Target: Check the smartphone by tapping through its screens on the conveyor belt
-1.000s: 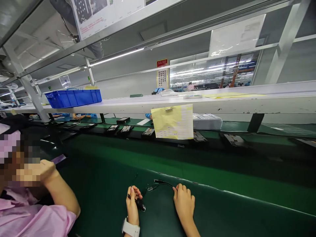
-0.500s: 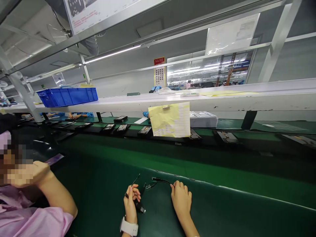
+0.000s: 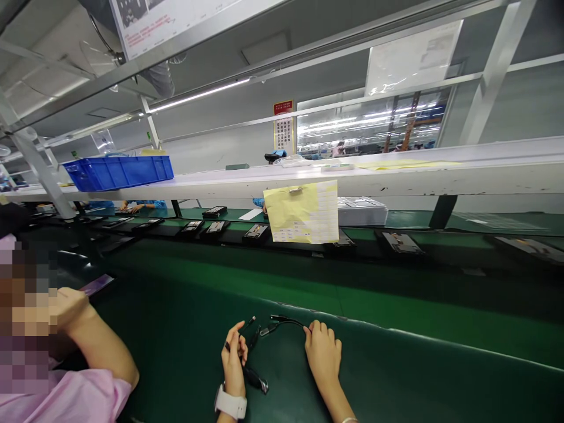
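Observation:
On the green mat, my left hand [image 3: 234, 361], with a white watch [image 3: 231, 404] at its wrist, has its fingers curled around a black cable [image 3: 254, 378]. One end of that cable hangs below my palm, and a thin connector tip pokes out above my fingers. To the right, my right hand [image 3: 324, 354] rests knuckles up, thumb and fingers pinched on a short black cable lead [image 3: 288, 321]. The lead's plug ends point left towards my left hand. Exactly how the leads join between the hands is too small to tell.
Beyond the mat's raised edge runs a green conveyor [image 3: 299, 282] with several black devices [image 3: 215, 227] along its far side. A white shelf [image 3: 418, 179] crosses above, bearing a blue bin [image 3: 121, 172]. A yellow paper [image 3: 302, 212] hangs from it. A co-worker in pink [image 3: 88, 390] sits at left.
The cable in my left hand has shifted: its lower end swings slightly right and down, and its upper tip has turned. My left fingers have moved a little. My right hand stays nearly still.

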`<act>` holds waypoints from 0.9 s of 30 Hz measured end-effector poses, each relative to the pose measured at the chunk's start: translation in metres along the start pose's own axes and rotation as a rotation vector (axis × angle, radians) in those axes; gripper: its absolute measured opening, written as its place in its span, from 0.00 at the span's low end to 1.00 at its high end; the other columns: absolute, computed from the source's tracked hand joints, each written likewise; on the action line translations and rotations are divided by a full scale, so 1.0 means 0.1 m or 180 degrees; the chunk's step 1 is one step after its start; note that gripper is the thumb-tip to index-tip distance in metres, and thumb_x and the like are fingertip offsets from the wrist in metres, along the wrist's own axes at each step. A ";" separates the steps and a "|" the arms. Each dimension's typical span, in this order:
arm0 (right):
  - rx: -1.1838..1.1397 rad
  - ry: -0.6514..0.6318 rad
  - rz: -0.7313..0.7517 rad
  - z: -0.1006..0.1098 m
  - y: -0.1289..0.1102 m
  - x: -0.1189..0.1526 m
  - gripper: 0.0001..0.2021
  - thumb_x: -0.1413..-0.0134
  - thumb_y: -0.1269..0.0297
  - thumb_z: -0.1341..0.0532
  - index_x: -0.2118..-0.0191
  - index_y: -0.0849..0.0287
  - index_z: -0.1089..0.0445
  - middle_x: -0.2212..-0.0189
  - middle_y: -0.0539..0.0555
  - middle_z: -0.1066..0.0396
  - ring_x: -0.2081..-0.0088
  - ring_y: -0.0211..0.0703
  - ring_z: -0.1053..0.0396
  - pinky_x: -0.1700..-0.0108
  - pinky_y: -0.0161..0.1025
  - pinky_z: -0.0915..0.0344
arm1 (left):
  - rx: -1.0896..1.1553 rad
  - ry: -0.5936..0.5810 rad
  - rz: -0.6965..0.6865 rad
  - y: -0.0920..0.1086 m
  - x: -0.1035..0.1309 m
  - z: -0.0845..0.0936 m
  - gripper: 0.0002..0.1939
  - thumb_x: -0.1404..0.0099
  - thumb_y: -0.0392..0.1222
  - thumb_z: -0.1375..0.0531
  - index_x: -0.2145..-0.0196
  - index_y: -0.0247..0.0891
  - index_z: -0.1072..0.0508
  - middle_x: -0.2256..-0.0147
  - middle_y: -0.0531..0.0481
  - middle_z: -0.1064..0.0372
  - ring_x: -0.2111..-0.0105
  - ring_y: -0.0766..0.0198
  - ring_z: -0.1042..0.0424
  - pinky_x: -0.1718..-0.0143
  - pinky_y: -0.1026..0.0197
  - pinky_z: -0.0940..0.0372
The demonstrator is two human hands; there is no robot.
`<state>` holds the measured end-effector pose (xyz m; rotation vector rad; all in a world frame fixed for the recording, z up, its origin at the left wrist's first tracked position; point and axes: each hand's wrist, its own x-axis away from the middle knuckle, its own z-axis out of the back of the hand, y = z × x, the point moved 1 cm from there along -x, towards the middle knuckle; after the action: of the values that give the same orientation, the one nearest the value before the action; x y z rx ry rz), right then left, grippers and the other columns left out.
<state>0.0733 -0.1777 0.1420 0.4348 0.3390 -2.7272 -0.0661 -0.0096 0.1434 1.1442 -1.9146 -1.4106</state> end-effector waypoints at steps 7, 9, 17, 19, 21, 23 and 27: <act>-0.0035 -0.0053 -0.0040 0.03 0.00 0.02 0.06 0.28 0.66 0.35 0.58 0.63 0.29 0.63 0.56 0.34 0.58 0.53 0.36 0.60 0.47 0.43 | -0.0461 0.0053 -0.0212 -0.10 -0.04 0.01 0.33 0.43 0.70 0.38 0.70 0.31 0.29 0.84 0.60 0.56 0.84 0.75 0.56 0.83 0.71 0.59; -0.0048 -0.0054 -0.0041 0.03 0.00 0.02 0.06 0.28 0.66 0.35 0.58 0.63 0.29 0.63 0.57 0.34 0.58 0.53 0.36 0.60 0.47 0.43 | -0.0492 0.0068 -0.0304 -0.13 -0.06 0.02 0.32 0.42 0.69 0.37 0.78 0.35 0.39 0.85 0.60 0.56 0.84 0.76 0.57 0.82 0.71 0.60; -0.0063 -0.0091 -0.0039 0.02 0.00 0.00 0.06 0.27 0.66 0.36 0.57 0.64 0.28 0.62 0.57 0.34 0.58 0.53 0.36 0.60 0.48 0.43 | -0.0555 -0.0082 -0.0450 -0.18 -0.06 0.06 0.31 0.39 0.66 0.39 0.77 0.38 0.46 0.85 0.60 0.53 0.84 0.75 0.54 0.82 0.71 0.58; -0.0062 -0.0094 -0.0040 0.02 0.00 -0.01 0.06 0.28 0.66 0.35 0.57 0.64 0.29 0.62 0.57 0.34 0.57 0.53 0.36 0.60 0.48 0.43 | -0.0525 -0.0063 -0.0471 -0.19 -0.06 0.06 0.30 0.37 0.66 0.40 0.77 0.37 0.45 0.85 0.59 0.52 0.85 0.74 0.53 0.82 0.71 0.57; -0.0062 -0.0087 -0.0038 0.02 0.00 -0.01 0.06 0.28 0.66 0.35 0.57 0.64 0.29 0.63 0.57 0.34 0.57 0.53 0.36 0.60 0.47 0.43 | -0.0472 -0.0056 -0.0494 -0.20 -0.07 0.06 0.30 0.36 0.65 0.41 0.78 0.38 0.45 0.85 0.59 0.52 0.85 0.74 0.52 0.83 0.70 0.57; -0.0056 -0.0077 -0.0039 0.02 -0.01 -0.01 0.05 0.28 0.67 0.35 0.58 0.63 0.29 0.63 0.57 0.34 0.58 0.53 0.36 0.60 0.47 0.43 | -0.0411 -0.0073 -0.0525 -0.21 -0.07 0.07 0.31 0.36 0.65 0.41 0.79 0.38 0.46 0.85 0.58 0.52 0.85 0.73 0.52 0.83 0.70 0.57; -0.0035 -0.0046 -0.0031 0.03 0.00 0.01 0.06 0.28 0.66 0.35 0.58 0.63 0.29 0.63 0.57 0.34 0.58 0.53 0.36 0.60 0.46 0.44 | -0.0422 -0.0137 -0.0578 -0.20 -0.07 0.08 0.30 0.36 0.64 0.41 0.78 0.38 0.45 0.85 0.59 0.52 0.84 0.73 0.52 0.83 0.70 0.57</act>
<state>0.0721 -0.1786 0.1443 0.4114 0.3530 -2.7353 -0.0623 -0.0018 0.1226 1.2586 -1.7521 -1.6446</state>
